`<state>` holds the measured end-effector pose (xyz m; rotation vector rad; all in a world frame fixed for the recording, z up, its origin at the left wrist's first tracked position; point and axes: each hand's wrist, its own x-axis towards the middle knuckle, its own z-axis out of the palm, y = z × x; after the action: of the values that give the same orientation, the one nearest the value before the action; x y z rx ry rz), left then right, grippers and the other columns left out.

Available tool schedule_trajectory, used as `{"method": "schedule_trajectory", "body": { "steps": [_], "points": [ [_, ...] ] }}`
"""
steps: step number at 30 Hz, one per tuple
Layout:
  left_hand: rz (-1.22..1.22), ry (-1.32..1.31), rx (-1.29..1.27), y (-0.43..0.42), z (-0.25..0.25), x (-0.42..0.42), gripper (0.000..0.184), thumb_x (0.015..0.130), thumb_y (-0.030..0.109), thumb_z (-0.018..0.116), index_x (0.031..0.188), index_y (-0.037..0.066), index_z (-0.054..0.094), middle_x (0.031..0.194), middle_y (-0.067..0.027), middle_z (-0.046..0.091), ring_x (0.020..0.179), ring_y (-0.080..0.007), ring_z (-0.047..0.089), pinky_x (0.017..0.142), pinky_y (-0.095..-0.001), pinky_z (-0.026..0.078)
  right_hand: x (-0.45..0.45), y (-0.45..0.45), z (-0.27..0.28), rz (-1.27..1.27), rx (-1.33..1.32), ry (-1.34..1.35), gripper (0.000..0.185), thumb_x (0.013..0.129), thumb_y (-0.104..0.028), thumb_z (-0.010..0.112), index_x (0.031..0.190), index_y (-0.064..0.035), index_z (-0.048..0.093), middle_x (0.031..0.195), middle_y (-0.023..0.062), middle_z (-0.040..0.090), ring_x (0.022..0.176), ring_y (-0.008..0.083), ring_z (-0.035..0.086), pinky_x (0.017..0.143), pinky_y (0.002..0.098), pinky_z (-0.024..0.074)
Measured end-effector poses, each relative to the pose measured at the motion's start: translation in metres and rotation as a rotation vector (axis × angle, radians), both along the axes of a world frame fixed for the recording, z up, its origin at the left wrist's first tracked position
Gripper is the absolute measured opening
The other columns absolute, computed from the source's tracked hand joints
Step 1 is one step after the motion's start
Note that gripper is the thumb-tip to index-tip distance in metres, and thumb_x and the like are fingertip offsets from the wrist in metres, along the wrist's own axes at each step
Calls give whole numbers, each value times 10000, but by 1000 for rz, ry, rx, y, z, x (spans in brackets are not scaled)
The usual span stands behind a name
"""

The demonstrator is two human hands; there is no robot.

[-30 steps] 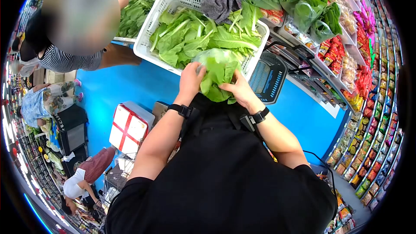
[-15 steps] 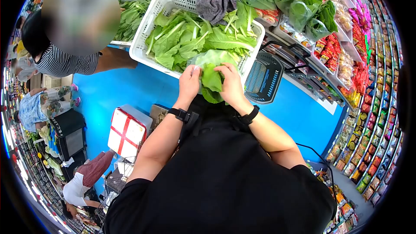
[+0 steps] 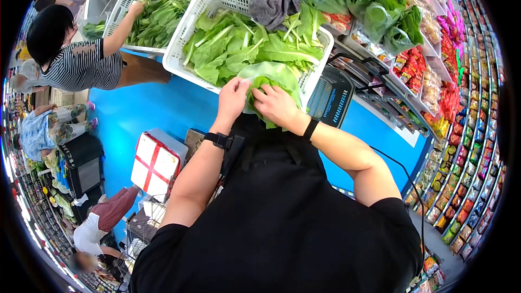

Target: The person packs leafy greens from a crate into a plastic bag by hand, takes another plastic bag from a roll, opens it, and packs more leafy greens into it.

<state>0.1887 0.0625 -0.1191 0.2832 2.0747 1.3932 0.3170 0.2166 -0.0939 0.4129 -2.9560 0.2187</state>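
Blue floor stretches beneath produce crates and packed shelves.

Large basket center, loose leaves in it, cloth at far side. Bagged bunch at near side. Second basket left. Shopping basket right. Taped box on floor, nearer left. Packet shelves far right.
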Motion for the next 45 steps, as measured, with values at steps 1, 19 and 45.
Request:
{"method": "schedule_trajectory", "body": {
  "steps": [1, 19, 45],
  "points": [
    [2, -3, 0, -2, -6, 3, 262, 1060, 248, 689, 1069, -7, 750, 935, -64, 759, 836, -121, 650, 779, -311, 535, -4, 1, -3, -22, 27, 32, 138, 840, -206, 695, 908, -116, 775, 1277, 54, 669, 1124, 248, 627, 880, 362, 541],
    [-129, -139, 167, -24, -16, -7, 271, 1095, 250, 642, 1077, -10, 719, 1160, -147, 806, 1064, -190, 729, 933, -328, 552, 7, -8, 7, -258, -192, -115, 307, 901, -155, 685, 1188, -52, 715, 1378, 153, 659, 1335, 385, 603, 1068, 447, 554],
    [-428, -6, -417, 40, -87, -82, 416, 1000, 395, 629, 1181, 40, 750, 1164, -244, 774, 1107, -452, 721, 985, -501, 565, 10, 58, 35, -572, -358, -371, 350, 966, -185, 722, 1288, -49, 722, 1243, 138, 749, 1177, 374, 674, 1037, 465, 543]
  ]
}}
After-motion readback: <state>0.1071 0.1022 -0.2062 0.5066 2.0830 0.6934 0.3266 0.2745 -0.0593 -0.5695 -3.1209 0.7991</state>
